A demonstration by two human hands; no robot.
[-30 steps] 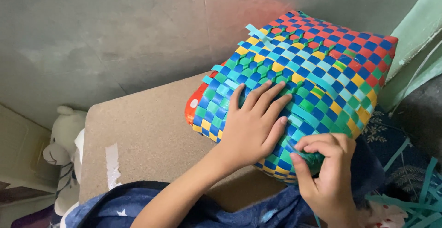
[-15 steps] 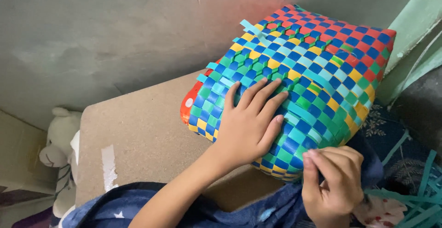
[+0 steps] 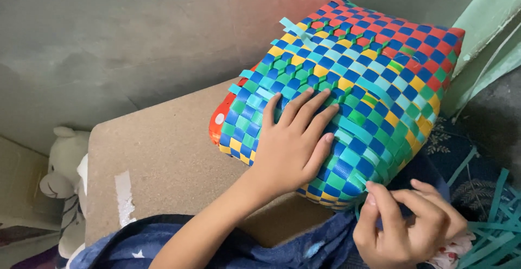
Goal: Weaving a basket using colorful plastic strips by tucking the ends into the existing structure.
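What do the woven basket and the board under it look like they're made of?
Woven basket: flat plastic strapping, likely; the blue, green, yellow and red strips look smooth with a slight sheen. Board: pressed fibreboard or particleboard, apparently; matte, speckled tan, unfinished. The left hand lies flat on the weave; the right hand pinches a teal strip end.

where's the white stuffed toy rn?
Head view, lower left: the white stuffed toy sits on the floor beside the left edge of the brown board table, below the grey wall.

One multicoloured woven basket (image 3: 347,95); two hands, left (image 3: 296,141) and right (image 3: 404,225); one brown board (image 3: 163,166); one white plush toy (image 3: 65,166); several loose green strips (image 3: 488,231).
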